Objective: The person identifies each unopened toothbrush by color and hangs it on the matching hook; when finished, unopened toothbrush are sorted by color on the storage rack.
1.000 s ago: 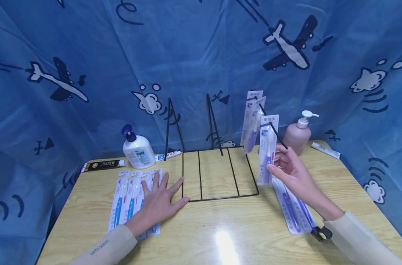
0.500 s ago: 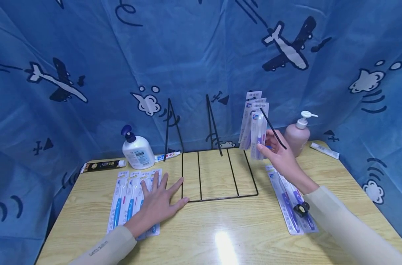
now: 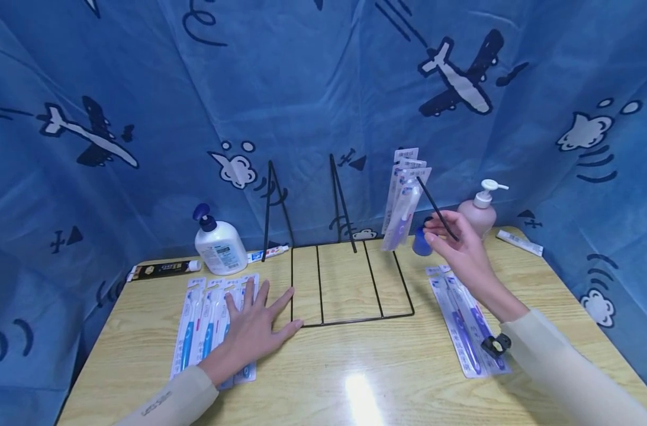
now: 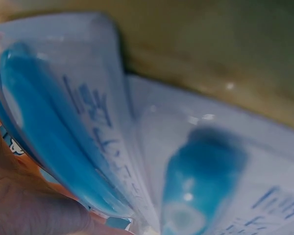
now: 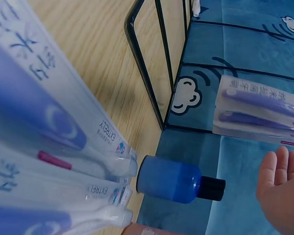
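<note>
Two bare hands, no gloves or rings seen. Left hand (image 3: 254,328); right hand (image 3: 459,248). Both arms wear long, close-fitting cream sleeves that end at the wrist. Left sleeve (image 3: 169,405) carries small dark lettering along the forearm, too small to read. Right sleeve (image 3: 563,370) is plain; a small black device (image 3: 496,344) with a pale round centre sits at its cuff.
</note>
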### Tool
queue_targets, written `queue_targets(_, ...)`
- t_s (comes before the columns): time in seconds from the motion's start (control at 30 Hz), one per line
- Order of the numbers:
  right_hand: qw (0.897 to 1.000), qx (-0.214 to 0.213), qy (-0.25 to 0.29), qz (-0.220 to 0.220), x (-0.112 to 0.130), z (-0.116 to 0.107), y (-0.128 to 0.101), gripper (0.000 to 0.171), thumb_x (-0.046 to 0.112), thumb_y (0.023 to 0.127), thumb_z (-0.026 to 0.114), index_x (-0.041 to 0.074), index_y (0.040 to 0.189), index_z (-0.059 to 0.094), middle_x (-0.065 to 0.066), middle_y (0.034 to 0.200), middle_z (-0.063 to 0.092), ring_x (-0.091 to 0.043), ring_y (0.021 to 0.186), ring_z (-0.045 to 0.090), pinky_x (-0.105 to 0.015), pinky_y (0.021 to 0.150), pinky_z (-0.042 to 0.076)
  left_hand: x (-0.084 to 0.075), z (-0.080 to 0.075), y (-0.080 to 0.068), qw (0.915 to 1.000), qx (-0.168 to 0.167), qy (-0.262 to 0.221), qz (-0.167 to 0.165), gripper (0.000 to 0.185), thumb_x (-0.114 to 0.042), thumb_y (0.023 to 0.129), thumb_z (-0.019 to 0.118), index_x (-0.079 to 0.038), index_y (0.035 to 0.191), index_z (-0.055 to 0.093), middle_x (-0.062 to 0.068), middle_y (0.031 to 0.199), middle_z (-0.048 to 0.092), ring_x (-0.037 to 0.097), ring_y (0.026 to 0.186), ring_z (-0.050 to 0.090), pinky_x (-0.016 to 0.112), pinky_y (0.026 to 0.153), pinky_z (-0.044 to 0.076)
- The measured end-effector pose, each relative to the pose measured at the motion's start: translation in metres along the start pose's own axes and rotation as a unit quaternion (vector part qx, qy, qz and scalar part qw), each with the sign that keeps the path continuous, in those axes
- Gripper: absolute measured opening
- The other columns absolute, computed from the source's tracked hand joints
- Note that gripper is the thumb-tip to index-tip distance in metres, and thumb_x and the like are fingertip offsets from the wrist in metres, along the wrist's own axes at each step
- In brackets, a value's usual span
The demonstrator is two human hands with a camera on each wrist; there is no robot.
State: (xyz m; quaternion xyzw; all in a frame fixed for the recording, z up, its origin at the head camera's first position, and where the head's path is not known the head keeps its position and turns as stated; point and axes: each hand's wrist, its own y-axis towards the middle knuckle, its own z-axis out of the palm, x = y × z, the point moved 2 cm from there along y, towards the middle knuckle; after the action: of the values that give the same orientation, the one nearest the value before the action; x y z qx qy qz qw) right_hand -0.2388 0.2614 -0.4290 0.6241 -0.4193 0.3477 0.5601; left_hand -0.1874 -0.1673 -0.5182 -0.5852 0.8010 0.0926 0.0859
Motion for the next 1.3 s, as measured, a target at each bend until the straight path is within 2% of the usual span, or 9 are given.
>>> queue_targets(0.4, 0.998, -0.005, -0.056, 0.037, 0.007, -0.040, -0.041, 0.037, 0.004, 0.109, 0.067, 0.005, 0.144, 0.055, -0.001, 0.129, 0.067, -0.010, 0.115, 0.064, -0.014, 0.095, 0.052, -0.002, 0.000, 0.000, 0.9998, 0.018, 0.003, -0.001, 0.080, -0.079, 0.101, 0.052, -0.035, 0.167, 0.048, 0.029, 0.173, 0.028, 0.059, 0.161, 0.003, 0.090, 0.112, -0.002)
queue_targets(0.53, 0.995, -0.004, -0.061, 0.079, 0.000, -0.056, -0.058, 0.035, 0.005, 0.110, 0.067, 0.016, 0.141, 0.057, 0.004, 0.128, 0.067, -0.006, 0.113, 0.065, -0.015, 0.091, 0.055, -0.002, 0.001, -0.001, 0.9998, 0.020, 0.005, -0.001, 0.080, -0.080, 0.101, 0.051, -0.035, 0.167, 0.048, 0.029, 0.173, 0.029, 0.059, 0.160, 0.004, 0.090, 0.112, -0.002)
queue_targets(0.6, 0.991, -0.001, -0.067, 0.113, -0.002, -0.063, -0.066, 0.035, 0.007, 0.110, 0.066, 0.011, 0.144, 0.056, 0.005, 0.124, 0.069, -0.004, 0.110, 0.067, -0.016, 0.089, 0.057, -0.002, 0.002, -0.002, 0.9999, 0.015, 0.006, 0.000, 0.080, -0.079, 0.101, 0.052, -0.035, 0.167, 0.048, 0.030, 0.173, 0.029, 0.059, 0.160, 0.005, 0.090, 0.112, -0.002)
queue_targets(0.7, 0.977, 0.010, -0.128, 0.172, -0.006, -0.073, -0.077, 0.045, 0.016, 0.111, 0.066, 0.001, 0.151, 0.051, 0.005, 0.120, 0.069, 0.003, 0.102, 0.066, -0.015, 0.085, 0.056, -0.002, 0.003, -0.002, 1.0000, 0.005, 0.002, 0.004, 0.079, -0.078, 0.101, 0.054, -0.034, 0.166, 0.049, 0.030, 0.172, 0.030, 0.060, 0.160, 0.007, 0.090, 0.112, -0.001)
queue_targets(0.8, 0.956, 0.037, -0.178, 0.230, -0.012, -0.081, -0.087, 0.062, 0.024, 0.111, 0.067, -0.010, 0.157, 0.042, -0.008, 0.124, 0.070, 0.004, 0.099, 0.064, -0.016, 0.083, 0.055, -0.002, 0.002, -0.001, 0.9999, -0.008, 0.001, 0.007, 0.078, -0.076, 0.101, 0.057, -0.032, 0.165, 0.051, 0.031, 0.171, 0.032, 0.061, 0.159, 0.009, 0.091, 0.112, 0.000)
queue_targets(0.9, 0.936, 0.065, -0.191, 0.287, -0.020, -0.087, -0.096, 0.071, 0.028, 0.110, 0.069, -0.014, 0.158, 0.038, -0.014, 0.121, 0.067, -0.002, 0.094, 0.064, -0.022, 0.079, 0.057, -0.002, 0.002, -0.001, 0.9999, -0.014, 0.001, 0.007, 0.078, -0.075, 0.101, 0.058, -0.032, 0.165, 0.052, 0.031, 0.171, 0.033, 0.061, 0.159, 0.010, 0.092, 0.111, 0.000)
queue_targets(1.0, 0.921, 0.087, -0.181, 0.333, -0.029, -0.090, -0.105, 0.075, 0.030, 0.108, 0.072, -0.016, 0.157, 0.038, -0.008, 0.104, 0.065, -0.011, 0.083, 0.061, -0.027, 0.070, 0.055, -0.001, 0.002, -0.001, 0.9999, -0.015, -0.001, 0.008, 0.078, -0.076, 0.100, 0.058, -0.032, 0.165, 0.052, 0.031, 0.170, 0.033, 0.061, 0.159, 0.009, 0.092, 0.111, 0.000)
queue_targets(1.17, 0.905, 0.115, -0.188, 0.363, -0.037, -0.091, -0.115, 0.070, 0.026, 0.104, 0.076, -0.019, 0.149, 0.046, -0.002, 0.085, 0.059, -0.014, 0.064, 0.051, -0.028, 0.055, 0.044, 0.000, 0.002, -0.002, 0.9998, -0.020, 0.004, 0.009, 0.079, -0.079, 0.099, 0.056, -0.033, 0.164, 0.053, 0.030, 0.170, 0.033, 0.061, 0.159, 0.010, 0.091, 0.111, 0.000)
queue_targets(1.3, 0.895, 0.117, -0.221, 0.370, -0.037, -0.090, -0.116, 0.061, 0.027, 0.100, 0.080, -0.017, 0.137, 0.059, -0.001, 0.078, 0.060, -0.014, 0.061, 0.050, -0.028, 0.053, 0.042, 0.001, 0.003, -0.001, 0.9998, -0.019, 0.001, 0.008, 0.080, -0.079, 0.100, 0.055, -0.033, 0.165, 0.052, 0.030, 0.171, 0.033, 0.060, 0.159, 0.009, 0.091, 0.111, -0.001)
